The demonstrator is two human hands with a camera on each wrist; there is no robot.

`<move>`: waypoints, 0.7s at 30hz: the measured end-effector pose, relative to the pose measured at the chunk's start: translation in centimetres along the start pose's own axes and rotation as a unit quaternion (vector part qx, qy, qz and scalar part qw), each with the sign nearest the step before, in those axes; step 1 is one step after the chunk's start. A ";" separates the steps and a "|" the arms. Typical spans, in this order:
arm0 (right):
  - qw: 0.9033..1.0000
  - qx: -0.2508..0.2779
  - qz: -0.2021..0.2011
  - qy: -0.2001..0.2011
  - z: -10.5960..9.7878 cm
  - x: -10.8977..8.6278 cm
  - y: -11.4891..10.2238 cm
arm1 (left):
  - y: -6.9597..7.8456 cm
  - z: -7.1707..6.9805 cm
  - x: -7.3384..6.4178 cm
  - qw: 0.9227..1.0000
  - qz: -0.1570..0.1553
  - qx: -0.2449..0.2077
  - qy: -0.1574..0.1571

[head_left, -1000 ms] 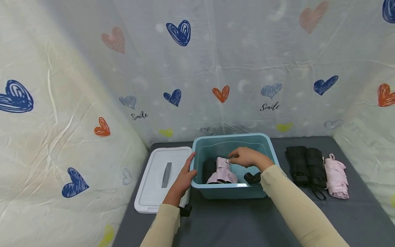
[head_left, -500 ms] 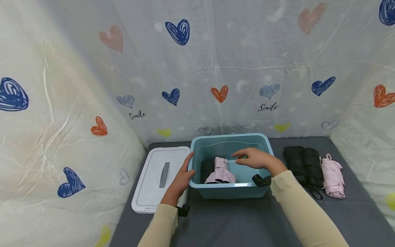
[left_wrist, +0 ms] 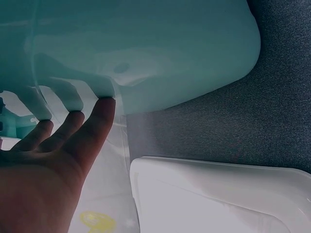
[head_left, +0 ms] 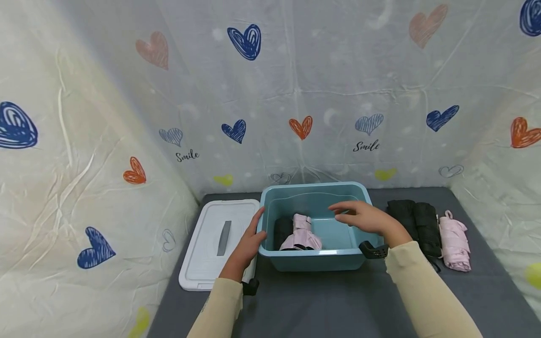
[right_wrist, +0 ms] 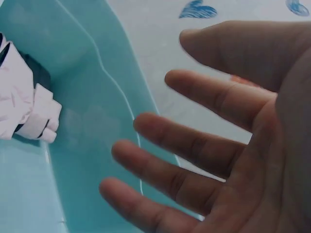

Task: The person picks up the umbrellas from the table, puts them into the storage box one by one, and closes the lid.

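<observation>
A teal plastic bin point(head_left: 313, 261) stands at the back of the table. Inside it, on the left, a folded black umbrella point(head_left: 282, 232) lies beside a folded pink umbrella point(head_left: 302, 234). My left hand point(head_left: 248, 241) rests against the bin's left side, fingers extended; the left wrist view has its fingertips point(left_wrist: 106, 104) touching the teal wall. Over the right part of the bin hovers my right hand point(head_left: 367, 218), holding nothing. Its fingers point(right_wrist: 160, 126) are spread and relaxed in the right wrist view, away from the pink umbrella.
On the left lies a white lid point(head_left: 211, 263) with a grey handle point(head_left: 224, 238). To the right of the bin, two black folded umbrellas point(head_left: 428, 225) and a pink one point(head_left: 454, 241) lie side by side on the dark grey tabletop point(head_left: 313, 305). A heart-print curtain point(head_left: 270, 94) hangs behind.
My right hand has moved right and away from the pink umbrella inside the bin, its fingers coming off it. The left hand stays at the bin's left side.
</observation>
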State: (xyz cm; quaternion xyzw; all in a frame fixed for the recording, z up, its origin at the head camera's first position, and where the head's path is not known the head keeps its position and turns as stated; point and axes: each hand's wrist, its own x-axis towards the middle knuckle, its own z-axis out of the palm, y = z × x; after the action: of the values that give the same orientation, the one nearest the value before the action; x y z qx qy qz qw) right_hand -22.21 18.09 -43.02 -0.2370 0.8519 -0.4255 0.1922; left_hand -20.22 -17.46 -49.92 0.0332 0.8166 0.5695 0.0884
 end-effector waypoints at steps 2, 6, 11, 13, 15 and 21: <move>1.000 0.020 -0.010 0.007 -0.3 -0.4 0.4 | 0.0 0.0 0.0 1.000 0.001 0.000 -0.001; 0.998 0.061 -0.016 0.023 -1.0 -1.1 0.9 | 0.0 -0.1 0.0 1.000 0.001 0.000 -0.004; 0.994 0.096 -0.025 0.034 -1.6 -2.0 1.4 | -0.1 -0.1 0.0 1.000 0.001 -0.003 -0.002; 0.993 0.112 -0.030 0.037 -1.8 -2.4 1.6 | -0.1 -0.1 0.0 1.000 0.002 -0.002 -0.004; 0.991 0.124 -0.031 0.042 -2.0 -2.9 1.9 | -0.1 -0.1 0.0 1.000 0.000 -0.003 -0.005; 0.987 0.147 -0.033 0.061 -2.6 -4.0 2.9 | -0.3 -0.1 0.2 1.000 -0.008 -0.006 -0.009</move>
State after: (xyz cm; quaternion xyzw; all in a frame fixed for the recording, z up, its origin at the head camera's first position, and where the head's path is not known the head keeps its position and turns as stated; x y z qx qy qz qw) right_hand -20.99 23.55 -43.40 -0.2081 0.7819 -0.5659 0.1584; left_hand -20.43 -17.62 -50.15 0.0314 0.8125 0.5734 0.1004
